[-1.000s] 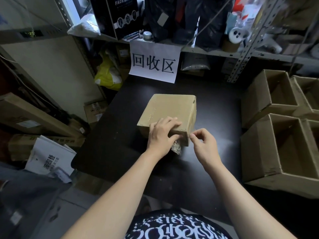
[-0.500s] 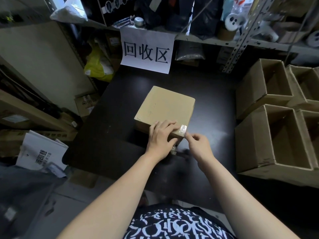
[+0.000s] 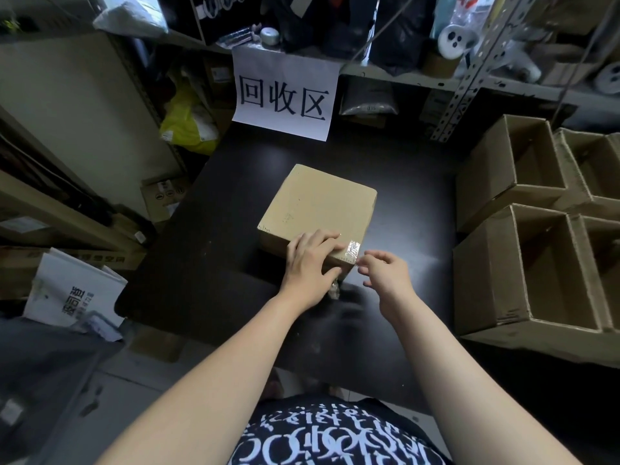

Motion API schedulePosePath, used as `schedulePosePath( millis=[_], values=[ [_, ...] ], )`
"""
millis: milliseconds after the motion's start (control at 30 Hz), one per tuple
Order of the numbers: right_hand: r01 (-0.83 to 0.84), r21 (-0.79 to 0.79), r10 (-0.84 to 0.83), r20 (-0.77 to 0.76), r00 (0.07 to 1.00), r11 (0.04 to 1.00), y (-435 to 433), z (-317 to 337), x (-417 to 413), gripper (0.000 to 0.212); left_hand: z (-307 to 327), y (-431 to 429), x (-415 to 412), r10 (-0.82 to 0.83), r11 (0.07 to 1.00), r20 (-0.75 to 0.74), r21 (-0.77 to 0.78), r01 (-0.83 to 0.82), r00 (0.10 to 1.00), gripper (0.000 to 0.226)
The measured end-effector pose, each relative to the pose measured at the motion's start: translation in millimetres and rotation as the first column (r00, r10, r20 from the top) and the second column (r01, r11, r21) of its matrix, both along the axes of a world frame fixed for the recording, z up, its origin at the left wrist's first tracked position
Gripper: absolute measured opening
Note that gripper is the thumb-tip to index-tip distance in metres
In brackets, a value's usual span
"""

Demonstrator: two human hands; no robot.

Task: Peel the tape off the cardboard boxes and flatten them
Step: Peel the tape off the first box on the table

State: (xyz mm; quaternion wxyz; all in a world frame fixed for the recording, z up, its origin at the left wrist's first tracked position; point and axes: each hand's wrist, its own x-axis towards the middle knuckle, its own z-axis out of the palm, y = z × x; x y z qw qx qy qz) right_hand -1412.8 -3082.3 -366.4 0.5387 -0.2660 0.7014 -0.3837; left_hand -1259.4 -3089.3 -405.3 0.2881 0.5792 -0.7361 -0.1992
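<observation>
A closed brown cardboard box [image 3: 318, 206] sits on the dark table [image 3: 235, 229]. A strip of shiny clear tape [image 3: 353, 247] crosses its near right corner. My left hand [image 3: 310, 263] lies on the near edge, fingers flat on the top and thumb against the front face. My right hand [image 3: 380, 271] is just right of that corner, its curled fingertips pinching the tape's end. A crumpled bit of tape [image 3: 334, 292] hangs below the box's front, between my hands.
Several open cardboard boxes [image 3: 523, 263] stand on their sides along the table's right edge. A paper sign [image 3: 285, 95] hangs from a cluttered metal shelf [image 3: 402, 75] at the back. More boxes and a white carton [image 3: 72, 290] lie on the floor at the left.
The box has turned a little and now shows more of its top. My right hand has come up to the taped corner. My left hand stays on the near edge.
</observation>
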Motion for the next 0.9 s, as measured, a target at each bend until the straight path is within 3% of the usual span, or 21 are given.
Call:
schedulePosePath(
  millis=[167, 533, 767, 900],
  values=[
    [-0.081, 0.002, 0.08, -0.094, 0.992, 0.997, -1.3, -3.1, 2.0, 0.012, -0.7, 0.1, 0.3, -0.007, 1.0, 0.008, -0.005, 0.007, 1.0, 0.047],
    [-0.012, 0.062, 0.014, -0.033, 0.999, 0.998, -3.9, 0.2, 3.3, 0.018, -1.6, 0.8, -0.2, -0.009, 1.0, 0.023, -0.015, 0.009, 1.0, 0.047],
    [-0.071, 0.114, 0.077, -0.051, 0.996, 0.991, -7.0, -0.7, -3.0, 0.011, -1.7, 1.2, -0.3, -0.013, 1.0, 0.016, -0.017, 0.013, 1.0, 0.045],
    [-0.049, 0.121, 0.044, 0.046, 0.998, 0.991, -9.7, -5.5, -3.7, 0.023, -1.6, 0.9, 0.3, -0.006, 1.0, 0.008, -0.027, 0.006, 1.0, 0.046]
  ],
)
